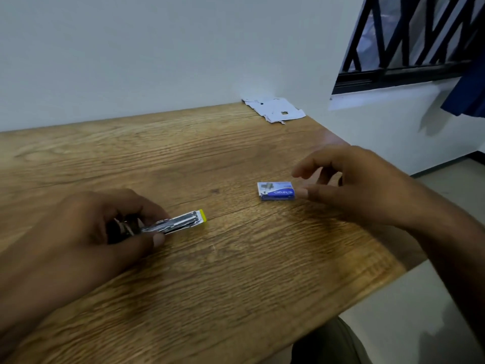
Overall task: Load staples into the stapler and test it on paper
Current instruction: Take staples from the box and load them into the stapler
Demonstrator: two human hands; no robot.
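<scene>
Wooden table [236, 285]: left hand [86, 232] gripping stapler [181, 223] at 8 o'clock; right hand [354, 185] hovering, fingers loose, thumb touching box [275, 191] at 3 o'clock; paper [275, 110] lying at 1 o'clock.

table [236, 271]: matt grained wood | stapler [178, 224]: shiny metal | box [276, 191]: glossy card

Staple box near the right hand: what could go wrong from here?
1. The right hand seems to meet the staple box only at one end, with the thumb; the box may slide on the wooden table instead of being gripped.
2. The left hand holds the stapler by its rear, so the yellow-tipped front may swing while loading.
3. The paper lies at the far corner, a long reach for the test.
</scene>
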